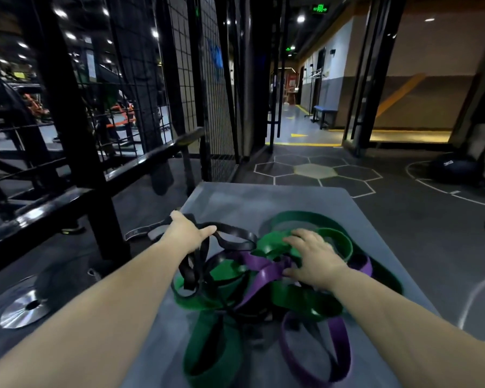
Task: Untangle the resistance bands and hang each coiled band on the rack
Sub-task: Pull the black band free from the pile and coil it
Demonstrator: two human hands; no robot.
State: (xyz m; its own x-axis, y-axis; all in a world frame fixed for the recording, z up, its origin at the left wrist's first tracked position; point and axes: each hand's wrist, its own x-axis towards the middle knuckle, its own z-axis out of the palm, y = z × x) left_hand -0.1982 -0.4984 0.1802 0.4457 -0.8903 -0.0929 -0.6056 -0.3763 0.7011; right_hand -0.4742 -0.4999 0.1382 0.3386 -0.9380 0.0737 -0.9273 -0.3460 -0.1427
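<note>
the tangle lies on a grey mat (pixel 263 197) at lower centre. the left hand (pixel 189 231) curls its fingers round the black band (pixel 235 237) at the tangle's upper left. the right hand (pixel 311 256) rests, fingers spread, on the green band (pixel 337 238) and purple band (pixel 259 274). the rack (pixel 67 113) stands at left.

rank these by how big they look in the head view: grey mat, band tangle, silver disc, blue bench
grey mat
band tangle
silver disc
blue bench, which is far off, so only looks smallest
</note>
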